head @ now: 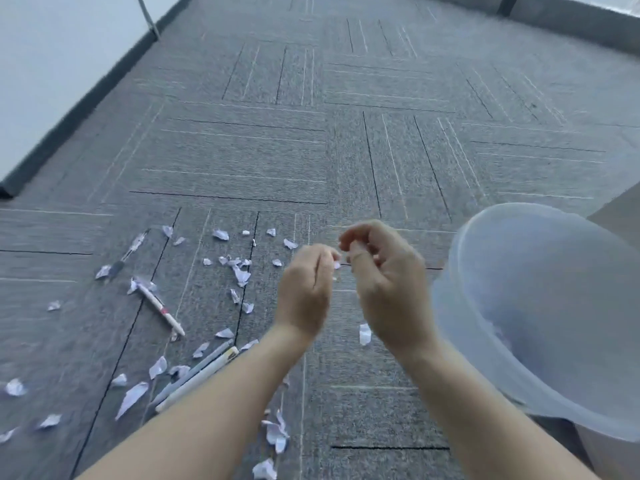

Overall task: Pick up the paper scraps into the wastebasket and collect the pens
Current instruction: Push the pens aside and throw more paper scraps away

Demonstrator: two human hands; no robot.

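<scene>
Torn white paper scraps (pixel 241 274) lie scattered over the grey carpet, left of and below my hands. A white pen (pixel 161 308) lies among them, two more pens (pixel 198 376) lie side by side near my left forearm, and a dark pen (pixel 127 255) lies farther left. The translucent wastebasket (pixel 540 306) stands at the right, close to my right hand. My left hand (pixel 306 296) is raised with its fingers closed, a small scrap (pixel 336 265) showing at the fingertips. My right hand (pixel 384 282) is beside it, fingers curled into a pinch; nothing is clearly visible in it.
A white wall with a dark baseboard (pixel 69 129) runs along the left. One loose scrap (pixel 364 334) lies between my wrists, and a few more (pixel 276 434) lie near the bottom edge. Carpet extends far ahead.
</scene>
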